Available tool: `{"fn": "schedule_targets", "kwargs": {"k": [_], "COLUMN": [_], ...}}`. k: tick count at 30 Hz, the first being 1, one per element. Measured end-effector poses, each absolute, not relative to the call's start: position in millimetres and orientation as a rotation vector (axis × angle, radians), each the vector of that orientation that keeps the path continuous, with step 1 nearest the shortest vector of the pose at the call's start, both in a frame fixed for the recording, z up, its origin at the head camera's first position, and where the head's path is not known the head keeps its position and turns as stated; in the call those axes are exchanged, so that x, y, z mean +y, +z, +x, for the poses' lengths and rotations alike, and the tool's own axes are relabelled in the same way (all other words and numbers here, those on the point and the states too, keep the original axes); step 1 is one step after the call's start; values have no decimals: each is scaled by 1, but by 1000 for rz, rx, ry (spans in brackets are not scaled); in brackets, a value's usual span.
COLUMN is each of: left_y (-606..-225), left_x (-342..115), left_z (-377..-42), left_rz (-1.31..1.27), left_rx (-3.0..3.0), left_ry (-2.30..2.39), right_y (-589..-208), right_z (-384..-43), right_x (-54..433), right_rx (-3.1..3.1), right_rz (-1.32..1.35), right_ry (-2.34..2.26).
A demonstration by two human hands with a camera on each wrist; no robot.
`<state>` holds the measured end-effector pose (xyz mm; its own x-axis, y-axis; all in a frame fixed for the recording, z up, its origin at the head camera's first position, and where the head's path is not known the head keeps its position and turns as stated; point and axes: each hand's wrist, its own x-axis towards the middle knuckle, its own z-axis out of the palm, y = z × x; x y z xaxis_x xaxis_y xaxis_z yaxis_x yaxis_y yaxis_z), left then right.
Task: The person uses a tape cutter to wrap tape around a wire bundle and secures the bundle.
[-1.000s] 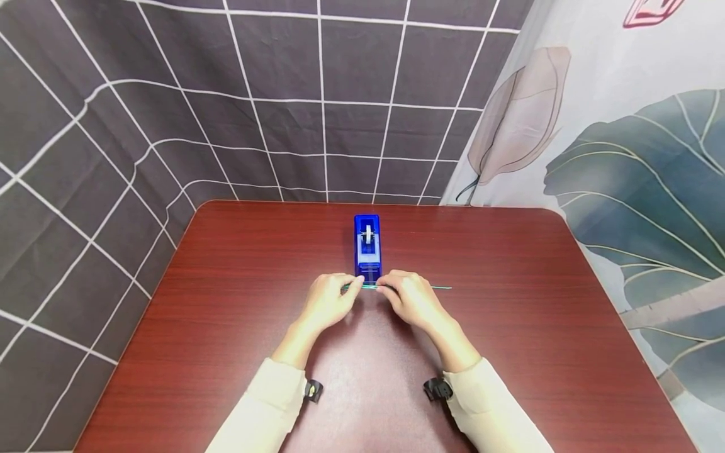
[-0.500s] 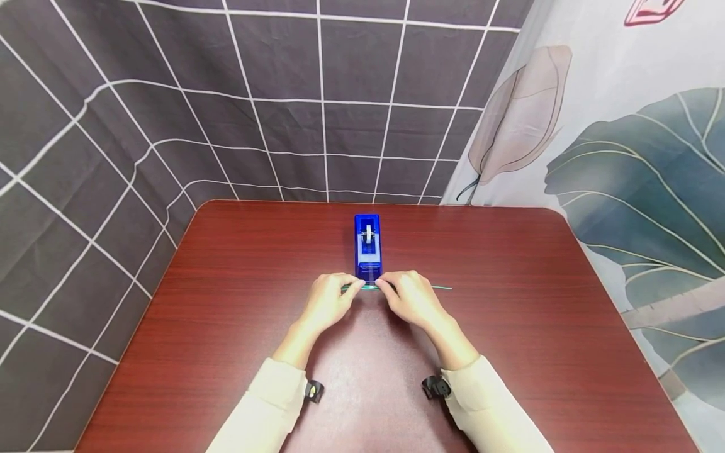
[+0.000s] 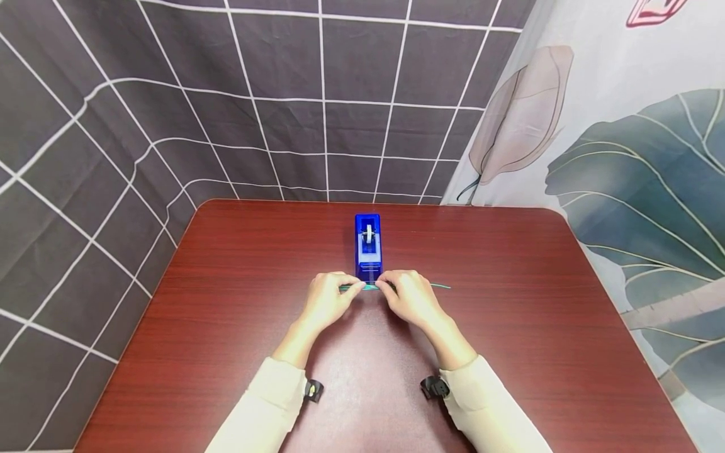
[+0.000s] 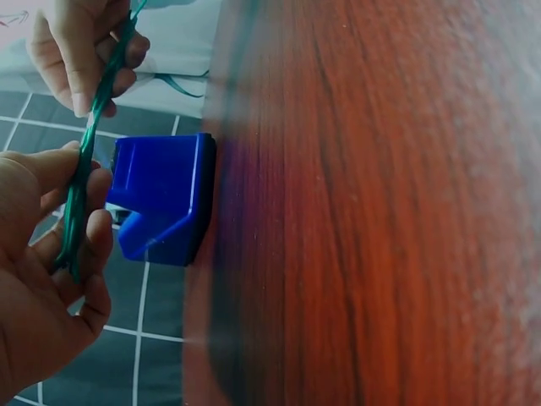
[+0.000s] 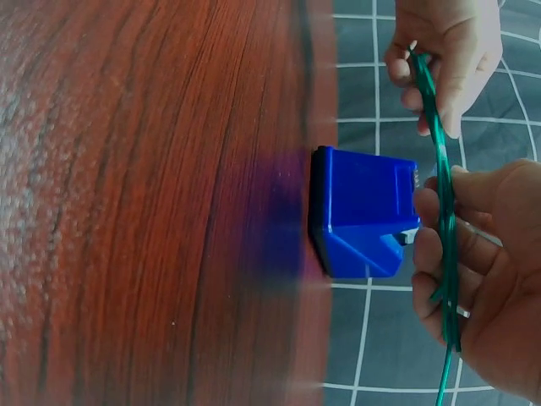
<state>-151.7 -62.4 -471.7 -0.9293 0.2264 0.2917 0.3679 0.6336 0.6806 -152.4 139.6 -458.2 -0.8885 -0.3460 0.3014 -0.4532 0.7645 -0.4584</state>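
A thin bundle of shiny green strands (image 3: 370, 287) stretches sideways between both hands, above the table. My left hand (image 3: 330, 299) pinches it between thumb and fingers on the left. On the right, my right hand (image 3: 415, 298) pinches it the same way, and one long strand sticks out past that hand. In the left wrist view the bundle (image 4: 78, 199) looks gathered and slightly twisted. The right wrist view shows the bundle (image 5: 448, 237) lying across the curled right fingers, with loose ends below. Just beyond the fingertips stands a blue tape dispenser (image 3: 369, 258).
The tape dispenser holds a small roll of tape (image 3: 369, 234). It stands on a reddish-brown wooden table (image 3: 255, 251). Dark gridded cloth (image 3: 283, 126) hangs behind and to the left, and a leaf-patterned curtain (image 3: 521, 126) on the right. Each wrist wears a small black camera.
Both hands keep almost the same place and grip. The green strand's loose right end now bends slightly where it lay straighter before.
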Motion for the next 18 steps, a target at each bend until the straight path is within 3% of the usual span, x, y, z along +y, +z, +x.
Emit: {"fn": "schedule_targets", "kwargs": {"k": [18], "left_y": [-476], "left_x": [-64], "left_z": [-155], "left_rz": [-517], "left_rx": [-2622], "left_ry": [-1183], "right_y": [-458], "right_z": [-152], "right_x": [141], "right_rx": [-2770], "right_rz": [659], "right_ry": [822]}}
